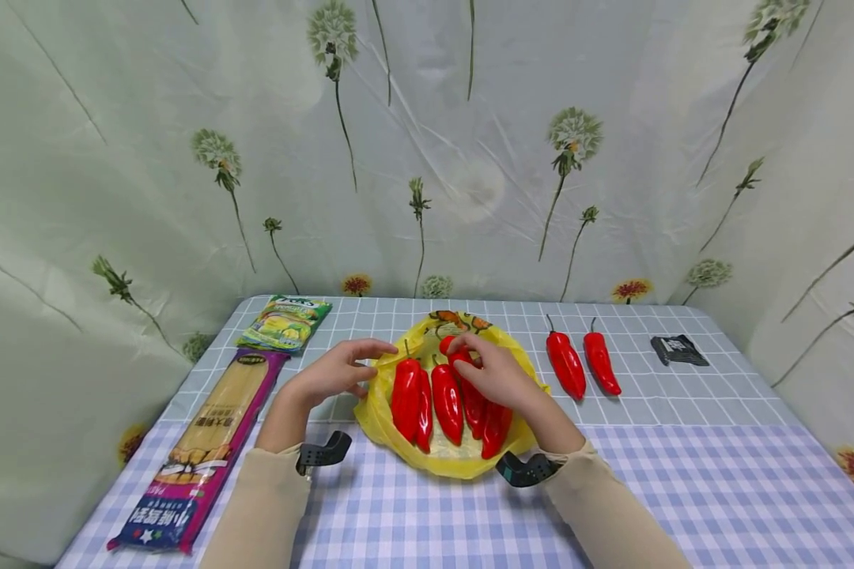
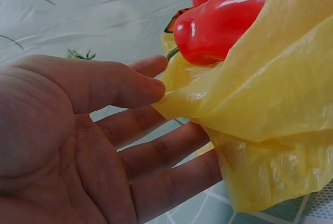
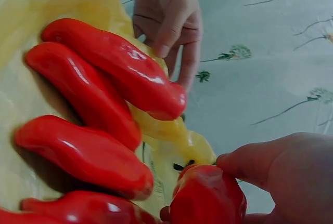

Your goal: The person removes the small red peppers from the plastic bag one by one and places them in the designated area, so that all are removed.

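Red peppers (image 1: pixel 447 403) in a yellow bag (image 1: pixel 448 468).
Right hand (image 1: pixel 498 375) grips one pepper (image 3: pixel 208 198); left hand (image 1: pixel 338 370) seemingly pinches the bag.

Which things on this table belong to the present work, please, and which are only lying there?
Part of the work:
yellow bag
red peppers on the bag
pepper in the right grip
probably also the two loose peppers to the bag's right

Only lying there, it seems:
pasta pack
green packet
small black packet
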`<state>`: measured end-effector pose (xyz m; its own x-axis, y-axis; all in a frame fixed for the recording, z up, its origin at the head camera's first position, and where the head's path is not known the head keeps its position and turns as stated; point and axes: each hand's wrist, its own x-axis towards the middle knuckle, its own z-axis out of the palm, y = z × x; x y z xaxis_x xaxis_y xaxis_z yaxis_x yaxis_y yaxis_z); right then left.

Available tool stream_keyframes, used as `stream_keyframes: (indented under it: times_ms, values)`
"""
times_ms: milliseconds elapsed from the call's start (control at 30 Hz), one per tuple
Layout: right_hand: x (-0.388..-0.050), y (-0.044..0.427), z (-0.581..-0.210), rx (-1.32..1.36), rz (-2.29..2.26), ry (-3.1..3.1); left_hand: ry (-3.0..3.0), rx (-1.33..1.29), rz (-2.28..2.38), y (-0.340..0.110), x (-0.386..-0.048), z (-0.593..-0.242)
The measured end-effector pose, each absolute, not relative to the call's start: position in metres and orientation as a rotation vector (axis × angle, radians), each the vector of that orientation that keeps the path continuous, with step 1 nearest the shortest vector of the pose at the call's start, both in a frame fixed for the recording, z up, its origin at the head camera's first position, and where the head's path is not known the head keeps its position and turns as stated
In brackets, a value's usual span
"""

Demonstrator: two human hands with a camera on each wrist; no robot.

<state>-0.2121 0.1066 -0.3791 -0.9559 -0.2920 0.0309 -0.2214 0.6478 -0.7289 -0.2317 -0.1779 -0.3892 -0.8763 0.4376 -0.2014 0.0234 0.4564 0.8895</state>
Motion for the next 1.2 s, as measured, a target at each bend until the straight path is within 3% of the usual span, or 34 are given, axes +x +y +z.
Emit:
stream_keyframes:
  times_ms: [667,1200]
  values:
    - [-0.218,0.148,-0.353,-0.473,-1.344,2.706,2.320,0.395,1.393,-0.182,-0.234,-0.393]
    - [-0.225,0.197,-0.333,-0.260,-1.456,2.807,2.322,0.384,1.387,-0.183,-0.234,-0.391]
